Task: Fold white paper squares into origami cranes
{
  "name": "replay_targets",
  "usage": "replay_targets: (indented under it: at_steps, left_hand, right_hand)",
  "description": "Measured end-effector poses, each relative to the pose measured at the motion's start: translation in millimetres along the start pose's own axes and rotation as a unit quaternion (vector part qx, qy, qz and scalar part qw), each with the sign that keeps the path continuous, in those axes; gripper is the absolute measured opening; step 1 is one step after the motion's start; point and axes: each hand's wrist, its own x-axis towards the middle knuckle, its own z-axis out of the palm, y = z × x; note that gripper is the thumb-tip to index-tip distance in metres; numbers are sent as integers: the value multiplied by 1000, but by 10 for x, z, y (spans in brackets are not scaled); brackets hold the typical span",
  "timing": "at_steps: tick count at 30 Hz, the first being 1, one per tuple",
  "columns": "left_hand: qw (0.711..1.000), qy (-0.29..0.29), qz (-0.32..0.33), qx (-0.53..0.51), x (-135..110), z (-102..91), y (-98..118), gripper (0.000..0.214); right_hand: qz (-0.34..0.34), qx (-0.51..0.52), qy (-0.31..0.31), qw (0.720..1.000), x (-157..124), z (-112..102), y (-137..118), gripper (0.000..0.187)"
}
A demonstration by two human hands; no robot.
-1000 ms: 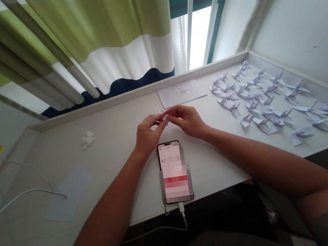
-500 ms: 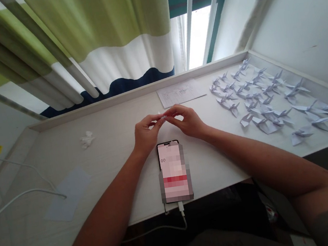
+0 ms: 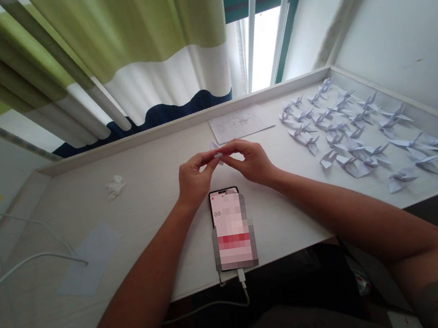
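My left hand [image 3: 198, 175] and my right hand [image 3: 249, 161] meet over the middle of the desk, fingertips pinched together. Between them they grip a small folded piece of white paper [image 3: 218, 156]. Only bits of it show above and below the fingers, so its exact shape is hidden. Just below the hands lies a phone [image 3: 228, 211] with a pink screen, partly blurred out. To the right, several folded white paper cranes [image 3: 334, 129] are spread over the desk.
A printed sheet [image 3: 243, 122] lies behind my hands. Crumpled white paper [image 3: 115, 187] sits on the left, with a flat white sheet [image 3: 90, 263] nearer me under a white cable [image 3: 32, 258]. A charging cable [image 3: 242, 277] runs from the phone over the desk's front edge.
More of the folded paper shows above and below my fingertips now. Both hands stay almost in place, still pinching it.
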Motion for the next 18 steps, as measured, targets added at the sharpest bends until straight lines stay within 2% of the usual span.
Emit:
replay_targets:
  at_steps: [4,6,12,18]
  left_hand:
    - [994,-7,84,75,-4,-20,46,19]
    - [990,-11,106,94,-5,-25,54,21]
    - [986,-19,110,122,-5,-40,71,19]
    - [979,-28,134,152,4,-72,14,18]
  right_hand:
    - [21,16,2,1000,-3,-1,-24,11]
    - [32,22,4,999,-4,-1,-32,10]
    - [40,26,4,999,-4,5,-23,11]
    - [66,50,-1,997,-12,12,8,21]
